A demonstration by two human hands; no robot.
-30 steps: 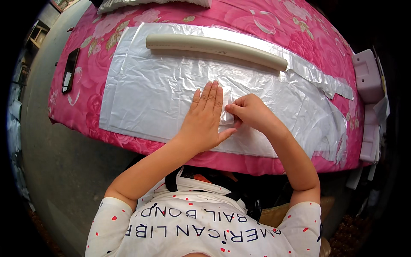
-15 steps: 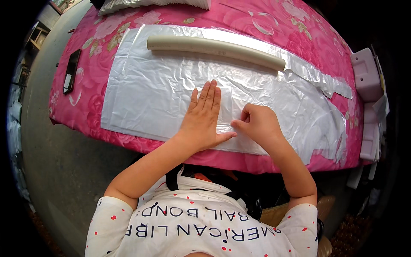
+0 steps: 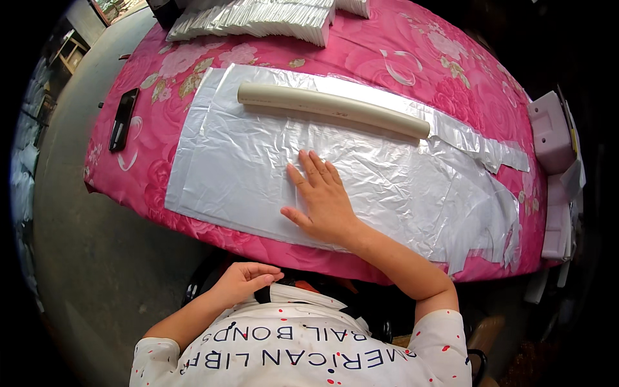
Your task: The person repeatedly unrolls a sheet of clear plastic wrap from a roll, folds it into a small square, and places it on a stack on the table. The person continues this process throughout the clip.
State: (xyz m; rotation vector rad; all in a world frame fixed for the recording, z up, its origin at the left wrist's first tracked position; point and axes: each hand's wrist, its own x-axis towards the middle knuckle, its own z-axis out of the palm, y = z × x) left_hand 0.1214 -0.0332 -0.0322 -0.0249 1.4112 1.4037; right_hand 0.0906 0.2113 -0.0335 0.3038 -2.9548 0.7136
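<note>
My right hand (image 3: 320, 201) lies palm down with fingers spread on a flat stack of shiny, translucent plastic film sheets (image 3: 219, 174), holding nothing. At the table's near edge, just in front of my shirt, hovers my left hand (image 3: 248, 282). Its fingers are stretched out side by side, the thumb is slightly apart, and no object shows in it. A long cream-coloured pipe (image 3: 335, 106) rests across the far part of the film, beyond my right hand. Wrinkles run over the film, and its right end is ragged.
A pink floral tablecloth (image 3: 158, 171) covers the table. On its left lies a black phone (image 3: 124, 119). White folded stacks (image 3: 258, 22) stand at the far edge. Pale pink foam-like boxes (image 3: 553, 132) adjoin the right edge.
My left hand has left the film and drawn back to the table's near edge. My right hand has moved left and gone from pinched to flat. The view has shifted slightly.
</note>
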